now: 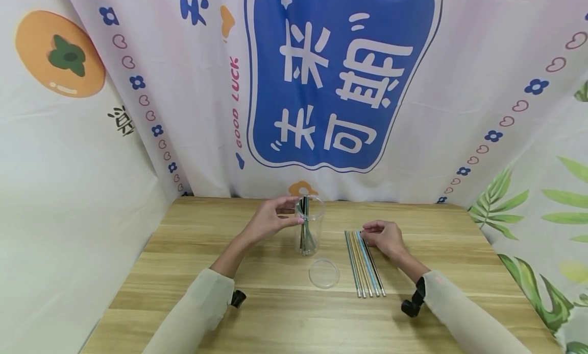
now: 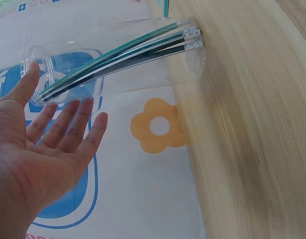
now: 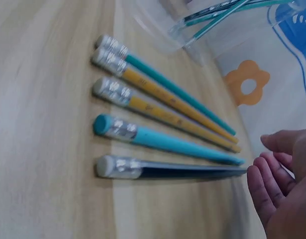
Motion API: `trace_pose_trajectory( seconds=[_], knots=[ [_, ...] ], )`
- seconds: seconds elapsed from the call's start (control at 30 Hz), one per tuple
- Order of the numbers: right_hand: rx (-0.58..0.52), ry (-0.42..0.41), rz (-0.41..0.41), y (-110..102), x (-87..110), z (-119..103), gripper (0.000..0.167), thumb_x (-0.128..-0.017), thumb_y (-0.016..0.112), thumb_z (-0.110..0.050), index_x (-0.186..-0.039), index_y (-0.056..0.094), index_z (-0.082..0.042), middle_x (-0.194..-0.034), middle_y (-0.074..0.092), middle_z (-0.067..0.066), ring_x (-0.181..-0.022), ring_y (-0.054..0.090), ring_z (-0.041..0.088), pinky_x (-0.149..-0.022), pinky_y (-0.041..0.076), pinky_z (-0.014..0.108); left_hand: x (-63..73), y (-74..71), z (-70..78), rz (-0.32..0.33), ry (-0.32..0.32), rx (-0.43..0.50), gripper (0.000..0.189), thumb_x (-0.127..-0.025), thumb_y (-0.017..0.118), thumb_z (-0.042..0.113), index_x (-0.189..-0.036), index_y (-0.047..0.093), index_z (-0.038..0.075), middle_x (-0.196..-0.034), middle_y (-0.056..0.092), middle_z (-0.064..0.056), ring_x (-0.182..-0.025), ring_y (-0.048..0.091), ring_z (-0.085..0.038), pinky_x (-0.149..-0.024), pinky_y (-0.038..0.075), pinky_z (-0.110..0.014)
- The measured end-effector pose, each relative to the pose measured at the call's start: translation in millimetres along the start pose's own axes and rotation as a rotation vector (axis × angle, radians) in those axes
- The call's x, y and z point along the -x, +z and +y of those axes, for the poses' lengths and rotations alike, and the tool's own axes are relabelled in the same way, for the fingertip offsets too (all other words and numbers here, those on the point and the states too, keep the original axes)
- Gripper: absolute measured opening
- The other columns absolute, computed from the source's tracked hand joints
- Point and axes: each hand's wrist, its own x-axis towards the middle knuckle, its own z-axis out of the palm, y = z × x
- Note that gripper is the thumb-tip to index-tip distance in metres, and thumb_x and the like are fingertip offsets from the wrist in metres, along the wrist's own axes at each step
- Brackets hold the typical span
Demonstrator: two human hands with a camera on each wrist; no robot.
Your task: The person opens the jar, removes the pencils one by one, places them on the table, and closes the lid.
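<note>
A clear plastic cup stands on the table with several dark and green pencils leaning inside it. My left hand holds it near the rim, thumb on one side and fingers on the other. To the right, several pencils lie side by side: a green pencil, two yellow pencils, a light blue pencil and a black pencil. At the far end of the black one is my right hand, fingertips at its tip and thumb apart from them.
A round clear lid lies flat between the cup and the row of pencils. The wooden table ends at a printed cloth hanging behind it. More cloth hangs on both sides.
</note>
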Motion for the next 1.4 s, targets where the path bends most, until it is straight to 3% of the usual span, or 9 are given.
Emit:
trace_pose_trajectory(
  seconds=[0.23, 0.5, 0.63, 0.77, 0.97, 1.23, 1.4],
  knots=[
    [-0.177, -0.064, -0.107, -7, 3.9, -25, 0.038, -0.094, 0.079, -0.001, -0.126, 0.066, 0.015, -0.113, 0.075, 0.024, -0.099, 0.076, 0.029, -0.084, 0.065, 0.03, 0.2, 0.0, 1.2, -0.004, -0.018, 0.008, 0.062, -0.09, 0.088, 0.023, -0.144, 0.064, 0.007, -0.13, 0.074, -0.011, -0.12, 0.071, -0.029, -0.103, 0.06, -0.043],
    [-0.249, -0.115, -0.193, -9, 7.1, -60, 0.042, -0.093, 0.082, -0.007, -0.128, 0.066, 0.012, -0.124, 0.071, 0.029, -0.099, 0.076, 0.016, -0.09, 0.064, 0.033, 0.9, -0.6, 1.4, -0.007, -0.018, 0.026, 0.062, -0.089, 0.088, 0.022, -0.144, 0.064, 0.007, -0.13, 0.074, -0.012, -0.12, 0.071, -0.03, -0.103, 0.059, -0.043],
    [-0.287, -0.128, -0.214, -10, 8.8, -73, 0.04, -0.093, 0.081, -0.006, -0.126, 0.066, 0.012, -0.122, 0.072, 0.027, -0.104, 0.076, 0.023, -0.091, 0.064, 0.035, 0.6, -0.5, -0.1, -0.007, -0.005, 0.032, 0.062, -0.089, 0.088, 0.021, -0.144, 0.064, 0.006, -0.13, 0.074, -0.012, -0.12, 0.071, -0.031, -0.103, 0.06, -0.042],
    [-0.305, -0.164, -0.223, -11, 9.6, -86, 0.038, -0.094, 0.081, -0.004, -0.123, 0.067, 0.013, -0.115, 0.077, 0.016, -0.103, 0.076, 0.024, -0.091, 0.064, 0.036, 0.3, -0.2, -1.5, -0.007, 0.006, 0.03, 0.062, -0.09, 0.088, 0.021, -0.144, 0.063, 0.005, -0.131, 0.073, -0.013, -0.12, 0.072, -0.031, -0.102, 0.06, -0.042],
    [-0.292, -0.189, -0.24, -10, 10.1, -108, 0.035, -0.093, 0.083, -0.008, -0.122, 0.07, 0.008, -0.109, 0.079, 0.006, -0.097, 0.076, 0.017, -0.092, 0.064, 0.038, 0.2, 0.5, -1.2, -0.004, 0.001, 0.02, 0.062, -0.089, 0.088, 0.021, -0.144, 0.064, 0.006, -0.131, 0.073, -0.012, -0.12, 0.072, -0.03, -0.101, 0.06, -0.041],
    [-0.2, -0.258, -0.278, -7, 8.0, -134, 0.034, -0.094, 0.083, -0.013, -0.121, 0.073, 0.004, -0.114, 0.078, 0.011, -0.103, 0.075, 0.029, -0.089, 0.064, 0.031, 0.3, 2.0, 0.5, -0.007, -0.008, 0.008, 0.063, -0.089, 0.089, 0.024, -0.144, 0.063, 0.007, -0.134, 0.072, -0.013, -0.121, 0.071, -0.031, -0.101, 0.061, -0.042],
    [-0.136, -0.296, -0.291, -1, 2.8, -151, 0.028, -0.095, 0.081, -0.012, -0.12, 0.076, -0.001, -0.117, 0.077, 0.016, -0.101, 0.075, 0.025, -0.089, 0.064, 0.033, -0.2, 2.7, 1.2, 0.009, -0.01, 0.006, 0.064, -0.089, 0.089, 0.025, -0.144, 0.063, 0.005, -0.132, 0.072, -0.015, -0.12, 0.072, -0.032, -0.101, 0.061, -0.043]
  ],
)
